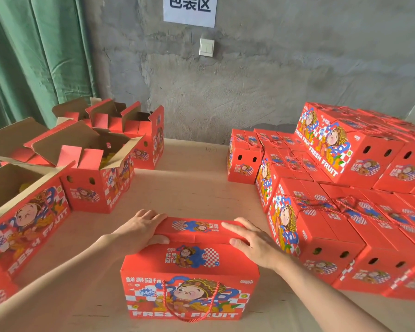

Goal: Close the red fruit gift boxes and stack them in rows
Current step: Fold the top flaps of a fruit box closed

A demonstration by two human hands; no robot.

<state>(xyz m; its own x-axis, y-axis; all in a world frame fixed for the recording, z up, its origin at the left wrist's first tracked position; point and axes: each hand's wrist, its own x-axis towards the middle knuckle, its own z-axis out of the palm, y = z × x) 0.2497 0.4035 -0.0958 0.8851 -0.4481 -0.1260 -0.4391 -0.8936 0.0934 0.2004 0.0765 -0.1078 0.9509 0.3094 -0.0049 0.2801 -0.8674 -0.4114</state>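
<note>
While the left hand [139, 230] grips the lid flap [194, 230] of the box [189, 293], the right hand [247, 240] presses it flat-fingered.

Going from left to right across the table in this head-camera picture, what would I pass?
Open red cardboard fruit boxes with raised flaps → the person's left hand → the red gift box under both hands → the right hand → stacked rows of closed red gift boxes.
</note>
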